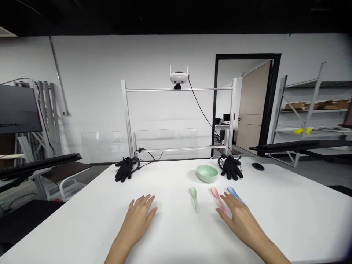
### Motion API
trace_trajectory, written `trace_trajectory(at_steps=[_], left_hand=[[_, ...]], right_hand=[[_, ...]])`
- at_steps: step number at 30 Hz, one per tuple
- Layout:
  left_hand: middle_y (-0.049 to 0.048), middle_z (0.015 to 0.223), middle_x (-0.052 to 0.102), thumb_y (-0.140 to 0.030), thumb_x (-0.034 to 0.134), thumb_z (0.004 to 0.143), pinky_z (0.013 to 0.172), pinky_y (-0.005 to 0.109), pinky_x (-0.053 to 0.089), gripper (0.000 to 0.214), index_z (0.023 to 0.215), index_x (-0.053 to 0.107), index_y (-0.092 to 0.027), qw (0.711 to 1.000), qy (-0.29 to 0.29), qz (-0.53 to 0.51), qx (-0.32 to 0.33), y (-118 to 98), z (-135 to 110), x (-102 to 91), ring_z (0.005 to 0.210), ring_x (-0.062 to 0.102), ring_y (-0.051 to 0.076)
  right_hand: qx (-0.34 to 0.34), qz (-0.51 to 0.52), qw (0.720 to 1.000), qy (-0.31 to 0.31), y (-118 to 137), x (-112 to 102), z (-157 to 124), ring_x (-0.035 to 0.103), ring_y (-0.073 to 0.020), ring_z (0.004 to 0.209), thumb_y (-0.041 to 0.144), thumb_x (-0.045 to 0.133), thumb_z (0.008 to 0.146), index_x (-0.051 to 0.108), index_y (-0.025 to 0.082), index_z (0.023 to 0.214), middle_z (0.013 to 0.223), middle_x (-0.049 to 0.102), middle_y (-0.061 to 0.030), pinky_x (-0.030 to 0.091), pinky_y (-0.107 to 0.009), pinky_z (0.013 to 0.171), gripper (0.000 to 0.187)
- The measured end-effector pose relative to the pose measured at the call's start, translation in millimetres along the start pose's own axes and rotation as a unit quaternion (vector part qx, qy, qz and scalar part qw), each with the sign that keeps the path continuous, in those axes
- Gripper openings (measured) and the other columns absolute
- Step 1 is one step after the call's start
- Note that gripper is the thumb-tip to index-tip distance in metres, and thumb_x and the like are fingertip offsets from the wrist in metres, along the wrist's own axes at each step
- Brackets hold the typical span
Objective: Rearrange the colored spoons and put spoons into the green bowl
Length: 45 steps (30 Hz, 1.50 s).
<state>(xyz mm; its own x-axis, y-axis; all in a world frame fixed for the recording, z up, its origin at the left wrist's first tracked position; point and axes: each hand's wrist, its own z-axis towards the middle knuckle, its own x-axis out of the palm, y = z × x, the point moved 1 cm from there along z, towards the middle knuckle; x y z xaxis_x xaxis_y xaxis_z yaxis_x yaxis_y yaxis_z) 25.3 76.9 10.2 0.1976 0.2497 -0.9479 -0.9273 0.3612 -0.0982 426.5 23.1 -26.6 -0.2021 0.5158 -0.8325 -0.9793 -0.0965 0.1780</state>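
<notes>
Bare left hand and right hand lie open on a white counter, fingers released. Right fingers overlap a pink plastic spoon beside a blue plastic spoon; a green plastic spoon lies between the hands.

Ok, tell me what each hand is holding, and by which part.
Nothing is held. The left hand lies open on the white table, and the right hand is open over the pink spoon and blue spoon, gripping neither.
</notes>
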Motion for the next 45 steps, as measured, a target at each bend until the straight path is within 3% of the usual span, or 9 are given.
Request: trace_trajectory(at_steps=[9,14,17,20,26,33,38,45], left_hand=[[0.0092,0.154,0.056,-0.045,0.037,0.104,0.119,0.059,0.033,0.052,0.148,0.055,-0.025,1.000,-0.001,-0.001,-0.004,-2,-2,-5.8,0.145,0.046,0.033],[0.0093,0.152,0.057,-0.045,0.038,0.104,0.118,0.060,0.035,0.051,0.147,0.056,-0.026,1.000,-0.007,-0.005,0.001,-3,-2,-5.5,0.144,0.047,0.034],[0.0097,0.153,0.056,-0.045,0.037,0.104,0.119,0.059,0.034,0.052,0.148,0.055,-0.024,1.000,-0.004,-0.005,0.004,-4,-1,-6.2,0.145,0.047,0.033],[0.0093,0.153,0.057,-0.046,0.037,0.104,0.119,0.059,0.034,0.052,0.148,0.056,-0.025,1.000,-0.004,-0.006,0.007,-5,-2,-7.0,0.145,0.047,0.033],[0.0089,0.153,0.056,-0.047,0.037,0.104,0.119,0.059,0.034,0.053,0.148,0.056,-0.024,1.000,-0.002,-0.003,0.007,-4,-2,-6.0,0.145,0.047,0.033],[0.0087,0.153,0.056,-0.046,0.036,0.103,0.119,0.059,0.034,0.053,0.148,0.056,-0.025,1.000,-0.001,-0.006,0.005,-3,-2,-3.8,0.145,0.047,0.033],[0.0076,0.152,0.058,-0.047,0.038,0.103,0.118,0.058,0.035,0.051,0.146,0.057,-0.028,1.000,-0.011,-0.012,0.010,-3,-1,-2.0,0.143,0.049,0.033],[0.0084,0.154,0.056,-0.046,0.036,0.104,0.120,0.059,0.033,0.053,0.148,0.055,-0.025,1.000,0.006,-0.007,0.005,-5,1,-1.7,0.145,0.046,0.033]], right_hand=[[0.031,0.022,0.999,0.039,6,-6,0,0.051,-0.0334,0.136,0.055,0.041,0.099,0.056,0.026,0.143,0.136,0.064,-0.0121,0.044,-0.047,0.108,0.056],[0.053,0.021,0.997,0.054,8,-8,16,0.063,-0.0323,0.112,0.052,0.037,0.100,0.063,0.022,0.129,0.116,0.070,-0.0136,0.049,-0.042,0.090,0.049],[0.077,-0.037,0.995,0.056,4,-1,33,0.066,-0.0308,0.099,0.051,0.034,0.102,0.069,0.019,0.108,0.102,0.070,-0.0144,0.048,-0.037,0.077,0.048],[0.119,-0.086,0.985,0.094,-3,14,48,0.068,-0.0294,0.095,0.049,0.035,0.102,0.070,0.016,0.096,0.102,0.070,-0.0165,0.047,-0.035,0.073,0.048],[0.168,-0.099,0.961,0.195,-11,37,56,0.070,-0.0325,0.099,0.036,0.045,0.096,0.073,0.012,0.102,0.104,0.073,-0.0194,0.049,-0.040,0.080,0.037],[0.180,-0.083,0.959,0.201,-12,43,55,0.070,-0.0331,0.099,0.025,0.039,0.095,0.072,0.009,0.104,0.107,0.073,-0.0216,0.048,-0.040,0.078,0.037],[0.187,-0.061,0.960,0.199,-11,38,55,0.069,-0.0318,0.096,0.026,0.038,0.096,0.071,0.010,0.100,0.106,0.073,-0.0210,0.047,-0.039,0.077,0.037],[0.162,-0.076,0.973,0.149,-5,3,74,0.068,-0.0281,0.087,0.028,0.035,0.097,0.069,0.015,0.093,0.097,0.071,-0.0158,0.043,-0.035,0.070,0.036]])
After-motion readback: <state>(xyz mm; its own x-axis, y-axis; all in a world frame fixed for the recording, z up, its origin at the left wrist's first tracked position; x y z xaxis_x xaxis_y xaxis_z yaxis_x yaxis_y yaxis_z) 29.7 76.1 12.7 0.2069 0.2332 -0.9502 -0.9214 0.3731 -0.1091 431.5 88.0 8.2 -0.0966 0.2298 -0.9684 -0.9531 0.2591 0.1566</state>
